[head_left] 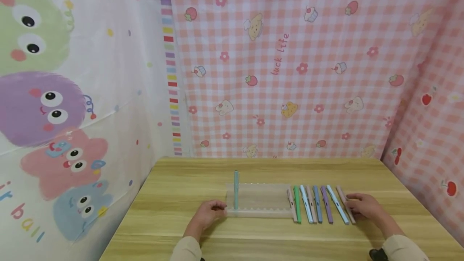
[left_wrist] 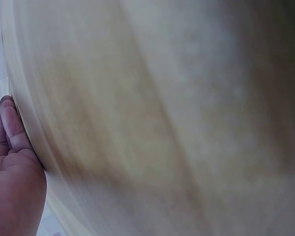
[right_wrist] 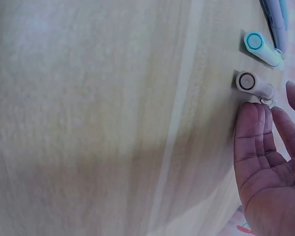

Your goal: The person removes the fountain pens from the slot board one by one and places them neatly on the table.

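A clear plastic pen rack (head_left: 259,202) lies across the middle of the wooden table (head_left: 253,168). One teal pen (head_left: 236,190) stands upright in its left end. Several pastel pens (head_left: 317,204) lie side by side just right of the rack. My left hand (head_left: 216,207) rests on the table with relaxed fingers touching the rack's left end. My right hand (head_left: 351,204) lies beside the outermost pink pen (head_left: 345,205). In the right wrist view its straight fingers (right_wrist: 253,132) touch that pink pen (right_wrist: 253,82), and a light blue pen (right_wrist: 259,46) lies beyond.
Patterned cloth walls close in the table at the back, left and right. The left wrist view shows only blurred table wood and the edge of my left hand (left_wrist: 12,162).
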